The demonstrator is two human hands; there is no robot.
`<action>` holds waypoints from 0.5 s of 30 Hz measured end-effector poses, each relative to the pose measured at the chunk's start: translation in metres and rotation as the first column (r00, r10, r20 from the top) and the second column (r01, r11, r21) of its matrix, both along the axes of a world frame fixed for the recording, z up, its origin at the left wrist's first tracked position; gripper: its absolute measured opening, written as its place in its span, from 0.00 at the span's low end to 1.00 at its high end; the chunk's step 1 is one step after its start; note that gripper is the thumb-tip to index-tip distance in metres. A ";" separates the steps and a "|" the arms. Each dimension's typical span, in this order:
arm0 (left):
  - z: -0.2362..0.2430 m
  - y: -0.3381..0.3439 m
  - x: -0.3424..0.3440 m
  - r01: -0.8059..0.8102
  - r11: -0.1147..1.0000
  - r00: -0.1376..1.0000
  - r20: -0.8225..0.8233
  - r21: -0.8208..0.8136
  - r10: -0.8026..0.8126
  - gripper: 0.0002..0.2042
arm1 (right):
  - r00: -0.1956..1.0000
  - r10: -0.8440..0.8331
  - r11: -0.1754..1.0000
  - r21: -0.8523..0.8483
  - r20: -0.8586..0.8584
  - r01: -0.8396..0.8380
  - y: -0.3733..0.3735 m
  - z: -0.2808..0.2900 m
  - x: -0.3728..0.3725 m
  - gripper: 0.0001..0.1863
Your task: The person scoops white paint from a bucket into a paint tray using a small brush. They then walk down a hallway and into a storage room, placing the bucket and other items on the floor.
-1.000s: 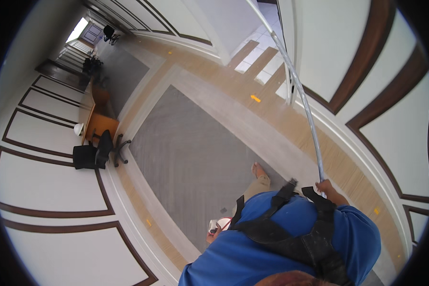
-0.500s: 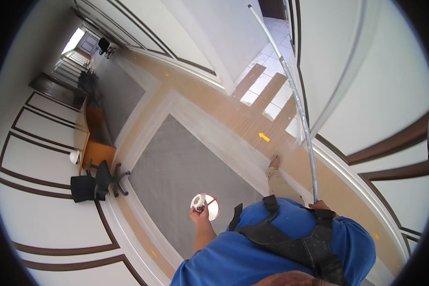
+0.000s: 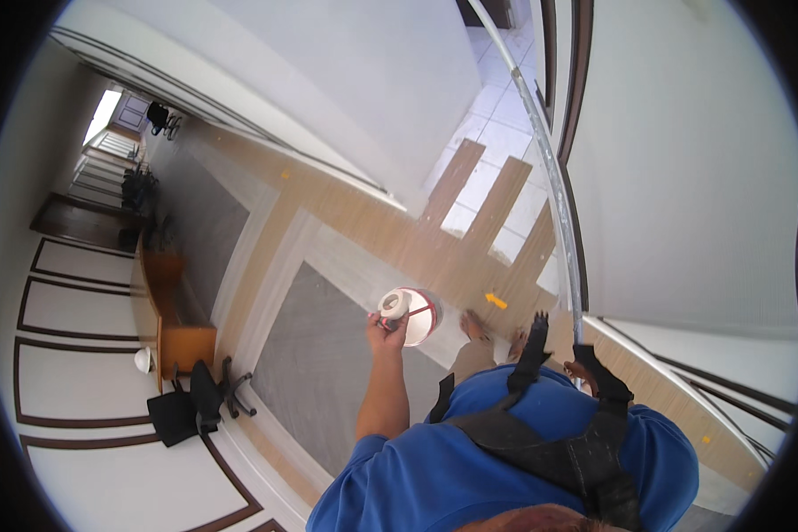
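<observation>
Beneath you spreads the floor (image 3: 301, 372), grey with wood-toned borders. A desk (image 3: 186, 347) stands off to your left. Your pole (image 3: 559, 191) stretches forward from your right hand (image 3: 582, 367), partly strap-hidden but wrapped around its near end. A white tub (image 3: 421, 332) sits at your left hand (image 3: 387, 332), held well apart, clasping a roll (image 3: 395, 303) against the tub's rim.

Silvery pole (image 3: 551, 160), red-and-white container (image 3: 418, 329), off-white roll (image 3: 403, 309), blue shirt (image 3: 417, 474), yellow arrow (image 3: 496, 301)
</observation>
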State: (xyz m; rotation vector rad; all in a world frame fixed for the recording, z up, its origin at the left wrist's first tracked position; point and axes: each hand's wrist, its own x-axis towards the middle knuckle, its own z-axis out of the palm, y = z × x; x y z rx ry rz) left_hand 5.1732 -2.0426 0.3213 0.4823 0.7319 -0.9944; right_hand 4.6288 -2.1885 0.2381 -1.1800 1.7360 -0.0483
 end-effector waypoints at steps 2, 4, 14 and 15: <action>0.003 -0.069 0.007 0.074 0.995 0.997 -0.027 0.068 -0.073 0.20 | 1.000 -0.007 1.000 0.009 -0.008 0.007 -0.022 0.004 0.014 0.14; 0.004 -0.141 0.014 0.222 0.973 0.975 0.006 -0.069 -0.222 0.19 | 1.000 -0.013 1.000 0.018 -0.024 0.014 -0.041 0.003 0.027 0.14; -0.001 -0.443 0.049 0.638 0.759 0.769 0.160 -0.129 -0.619 0.21 | 0.991 -0.122 0.992 0.020 0.046 0.121 -0.146 0.050 0.155 0.14; 0.002 -0.467 0.051 0.665 0.736 0.746 0.148 -0.122 -0.649 0.21 | 0.988 -0.137 0.991 0.012 0.068 0.136 -0.161 0.056 0.171 0.14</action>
